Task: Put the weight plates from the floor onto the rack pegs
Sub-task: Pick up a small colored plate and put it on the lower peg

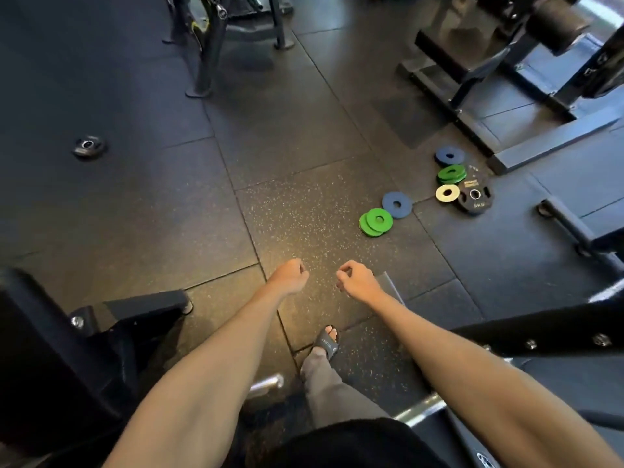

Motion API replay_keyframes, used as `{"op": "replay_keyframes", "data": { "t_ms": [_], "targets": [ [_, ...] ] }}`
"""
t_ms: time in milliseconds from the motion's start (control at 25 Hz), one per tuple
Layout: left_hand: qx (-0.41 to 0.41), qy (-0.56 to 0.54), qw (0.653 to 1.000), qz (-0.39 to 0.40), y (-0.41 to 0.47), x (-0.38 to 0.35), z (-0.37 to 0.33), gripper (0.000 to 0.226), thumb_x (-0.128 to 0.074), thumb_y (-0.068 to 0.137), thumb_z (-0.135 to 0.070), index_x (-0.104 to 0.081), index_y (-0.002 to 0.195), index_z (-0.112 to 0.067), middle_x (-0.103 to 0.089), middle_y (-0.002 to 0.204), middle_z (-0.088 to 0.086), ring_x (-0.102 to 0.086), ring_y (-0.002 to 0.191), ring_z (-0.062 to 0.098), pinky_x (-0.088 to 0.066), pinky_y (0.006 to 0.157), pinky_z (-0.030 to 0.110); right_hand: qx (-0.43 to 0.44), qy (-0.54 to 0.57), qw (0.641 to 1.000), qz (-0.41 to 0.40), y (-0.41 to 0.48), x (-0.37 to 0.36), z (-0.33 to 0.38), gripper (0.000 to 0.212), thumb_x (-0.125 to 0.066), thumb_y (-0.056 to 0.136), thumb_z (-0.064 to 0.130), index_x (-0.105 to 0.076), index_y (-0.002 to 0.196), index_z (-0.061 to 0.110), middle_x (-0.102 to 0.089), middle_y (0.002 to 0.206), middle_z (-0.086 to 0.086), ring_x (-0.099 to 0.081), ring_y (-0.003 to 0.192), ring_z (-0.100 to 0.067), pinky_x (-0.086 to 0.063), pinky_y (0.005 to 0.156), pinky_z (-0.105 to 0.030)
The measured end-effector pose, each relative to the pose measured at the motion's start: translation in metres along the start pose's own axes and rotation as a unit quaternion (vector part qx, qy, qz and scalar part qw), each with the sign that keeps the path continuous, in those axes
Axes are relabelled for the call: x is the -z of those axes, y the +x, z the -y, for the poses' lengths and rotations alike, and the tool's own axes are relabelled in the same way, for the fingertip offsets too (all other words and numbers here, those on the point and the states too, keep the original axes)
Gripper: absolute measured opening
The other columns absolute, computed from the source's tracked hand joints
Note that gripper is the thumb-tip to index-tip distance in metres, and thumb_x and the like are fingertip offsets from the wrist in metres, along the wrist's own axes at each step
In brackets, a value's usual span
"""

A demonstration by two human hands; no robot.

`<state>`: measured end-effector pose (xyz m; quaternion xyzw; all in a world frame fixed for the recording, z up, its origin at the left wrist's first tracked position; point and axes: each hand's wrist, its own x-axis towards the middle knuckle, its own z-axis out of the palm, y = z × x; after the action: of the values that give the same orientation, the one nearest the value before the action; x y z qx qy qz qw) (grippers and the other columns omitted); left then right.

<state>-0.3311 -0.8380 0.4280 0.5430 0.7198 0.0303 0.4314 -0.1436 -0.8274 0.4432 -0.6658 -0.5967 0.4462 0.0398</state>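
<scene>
Both bare forearms stretch forward from the bottom of the view; the left hand (290, 273) and the right hand (356, 278) hang side by side above the speckled black rubber floor (297, 211), fingers curled into the palms and holding nothing. The weight plates all lie on that floor, well apart from the hands: two overlapping thin green rubber discs (375, 221) are nearest, with a thin blue rubber disc (397, 205) just beside them; farther right sit a blue stack (449, 156), a green stack (452, 173) and a cream disc (447, 193) touching a black plate with grip cutouts (477, 201); a small black plate with a steel hub (89, 146) lies alone far left. The coloured discs look light, stiff and flat to the floor, so a fingertip under the rim or a finger hooked through the centre hole should lift them; the black plate is likely heavier and best taken by its cutouts. A chrome bar (266, 383) low in the frame may be a rack peg, though blur leaves that unsure.
</scene>
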Motion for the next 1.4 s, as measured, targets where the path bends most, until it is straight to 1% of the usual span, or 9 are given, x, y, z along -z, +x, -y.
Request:
{"op": "replay_keyframes", "data": {
  "t_ms": [280,480,640,840,920,1040,1120,1280,1400],
  "targets": [
    [-0.016,0.029,0.999,0.038,0.145,0.067,-0.101,0.019,-0.047,0.1,-0.025,-0.049,0.081,-0.021,-0.063,0.085,0.005,-0.067,0.088,0.028,-0.053,0.076,0.038,-0.055,0.022,0.998,-0.027,0.135,0.096,0.024,0.023,-0.053,0.096,0.024,-0.065,0.11,0.009,-0.072,0.108,-0.012,-0.065,0.105,-0.028,-0.047,0.09,-0.034],
    [-0.05,0.072,0.992,0.088,0.251,0.097,-0.17,0.014,-0.046,0.101,-0.022,-0.052,0.092,-0.014,-0.063,0.093,0.01,-0.062,0.087,0.028,-0.052,0.08,0.039,-0.103,0.07,0.991,-0.046,0.229,0.145,0.028,0.016,-0.053,0.095,0.025,-0.063,0.102,0.014,-0.074,0.1,-0.013,-0.068,0.101,-0.031,-0.051,0.092,-0.037],
    [-0.082,0.116,0.981,0.135,0.345,0.122,-0.212,0.019,-0.047,0.101,-0.023,-0.058,0.104,-0.008,-0.068,0.108,0.018,-0.066,0.099,0.034,-0.054,0.085,0.041,-0.142,0.118,0.981,-0.065,0.302,0.181,0.045,0.013,-0.051,0.096,0.023,-0.062,0.092,0.017,-0.074,0.097,-0.015,-0.069,0.098,-0.031,-0.052,0.094,-0.041],
    [-0.133,0.211,0.946,0.205,0.446,0.158,-0.275,0.014,-0.048,0.101,-0.023,-0.058,0.099,-0.013,-0.069,0.107,0.016,-0.068,0.09,0.03,-0.054,0.079,0.036,-0.24,0.202,0.939,-0.141,0.363,0.218,0.057,0.017,-0.051,0.095,0.021,-0.054,0.079,0.023,-0.073,0.094,-0.02,-0.069,0.093,-0.036,-0.054,0.091,-0.042],
    [-0.156,0.239,0.933,0.219,0.48,0.163,-0.3,0.011,-0.049,0.1,-0.023,-0.055,0.094,-0.017,-0.07,0.106,0.016,-0.069,0.094,0.033,-0.054,0.083,0.039,-0.263,0.229,0.922,-0.167,0.383,0.226,0.05,0.019,-0.05,0.094,0.02,-0.053,0.075,0.023,-0.073,0.093,-0.022,-0.068,0.095,-0.041,-0.053,0.091,-0.047],
    [-0.186,0.299,0.9,0.255,0.521,0.151,-0.34,0.01,-0.05,0.098,-0.021,-0.058,0.094,-0.016,-0.072,0.104,0.017,-0.069,0.096,0.033,-0.055,0.083,0.039,-0.309,0.289,0.885,-0.196,0.405,0.239,0.044,0.015,-0.049,0.094,0.016,-0.061,0.086,0.011,-0.073,0.09,-0.021,-0.07,0.089,-0.04,-0.056,0.084,-0.05],
    [-0.204,0.325,0.884,0.268,0.545,0.135,-0.367,0.01,-0.051,0.097,-0.019,-0.059,0.095,-0.014,-0.071,0.105,0.019,-0.069,0.097,0.034,-0.056,0.082,0.038,-0.33,0.329,0.858,-0.214,0.426,0.247,0.032,0.02,-0.048,0.096,0.013,-0.065,0.096,0.003,-0.074,0.088,-0.02,-0.072,0.086,-0.035,-0.057,0.082,-0.045],
    [-0.235,0.382,0.843,0.296,0.585,0.105,-0.412,0.01,-0.052,0.097,-0.02,-0.06,0.097,-0.014,-0.07,0.109,0.018,-0.066,0.102,0.035,-0.052,0.086,0.038,-0.352,0.382,0.82,-0.24,0.469,0.268,0.004,0.022,-0.048,0.095,0.014,-0.066,0.1,0.003,-0.075,0.089,-0.019,-0.071,0.092,-0.035,-0.055,0.089,-0.045],
    [-0.245,0.428,0.816,0.3,0.622,0.083,-0.442,0.016,-0.052,0.096,-0.02,-0.063,0.102,-0.01,-0.069,0.112,0.018,-0.064,0.104,0.033,-0.048,0.086,0.035,-0.375,0.404,0.8,-0.238,0.509,0.284,-0.025,0.026,-0.049,0.093,0.02,-0.065,0.105,0.003,-0.073,0.1,-0.021,-0.068,0.099,-0.039,-0.053,0.091,-0.046]
  ]
}}
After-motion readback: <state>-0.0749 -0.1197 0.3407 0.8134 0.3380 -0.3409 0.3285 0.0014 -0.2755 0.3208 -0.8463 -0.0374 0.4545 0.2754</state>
